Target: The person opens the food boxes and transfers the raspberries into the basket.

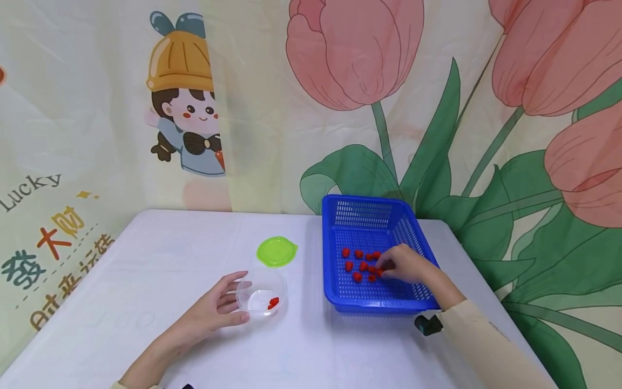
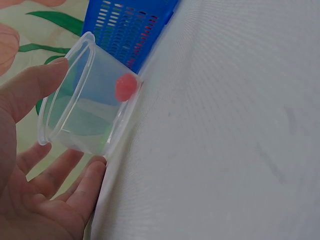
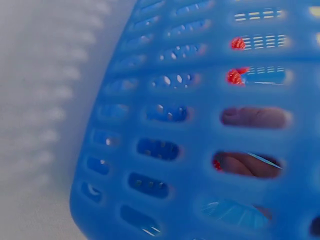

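Observation:
My left hand (image 1: 221, 305) is around the left side of a clear plastic cup (image 1: 252, 289), with the thumb at its near side and the fingers (image 2: 87, 192) along the other. The cup stands on the table with a little red fruit (image 1: 274, 302) at its bottom. My right hand (image 1: 405, 263) reaches down into a blue basket (image 1: 328, 270), its fingertips pinching a small red raspberry (image 1: 380, 273). Several more raspberries (image 1: 357, 276) lie on the basket floor left of the hand. In the right wrist view the basket wall (image 3: 200, 125) hides most of the fingers.
A bright green lid (image 1: 277, 252) lies flat on the white-covered table (image 1: 160, 270), beyond the cup. Behind the table hangs a cloth backdrop (image 1: 262, 108) printed with tulips and a cartoon figure. The basket's raised rim stands close to the right forearm.

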Demonstrator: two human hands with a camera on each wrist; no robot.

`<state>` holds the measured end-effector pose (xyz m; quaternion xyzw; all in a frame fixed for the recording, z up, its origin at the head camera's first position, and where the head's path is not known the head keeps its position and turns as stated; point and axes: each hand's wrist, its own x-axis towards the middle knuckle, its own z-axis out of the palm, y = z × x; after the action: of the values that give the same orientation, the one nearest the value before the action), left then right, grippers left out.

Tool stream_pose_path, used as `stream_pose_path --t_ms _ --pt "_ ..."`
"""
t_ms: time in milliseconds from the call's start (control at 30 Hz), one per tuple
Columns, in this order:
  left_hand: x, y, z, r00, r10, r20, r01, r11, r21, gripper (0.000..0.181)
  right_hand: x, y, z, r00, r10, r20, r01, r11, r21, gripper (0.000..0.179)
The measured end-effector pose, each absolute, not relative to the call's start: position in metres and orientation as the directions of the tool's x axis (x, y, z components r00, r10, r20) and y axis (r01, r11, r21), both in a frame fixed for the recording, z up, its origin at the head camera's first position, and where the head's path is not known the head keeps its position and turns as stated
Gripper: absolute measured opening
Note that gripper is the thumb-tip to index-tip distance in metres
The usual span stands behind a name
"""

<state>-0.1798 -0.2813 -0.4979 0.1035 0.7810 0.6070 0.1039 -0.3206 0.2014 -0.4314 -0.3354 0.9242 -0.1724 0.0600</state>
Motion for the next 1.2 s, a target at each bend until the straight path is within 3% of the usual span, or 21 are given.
stream_pose_path --t_ms 1200 --pt "-0.1793 -0.2808 -0.4951 -0.957 0.287 -0.037 0.039 0.253 0.967 0.093 -0.3236 0.1999 -0.4392 -0.779 -0.624 -0.064 -0.544 0.723 -0.427 0.016"
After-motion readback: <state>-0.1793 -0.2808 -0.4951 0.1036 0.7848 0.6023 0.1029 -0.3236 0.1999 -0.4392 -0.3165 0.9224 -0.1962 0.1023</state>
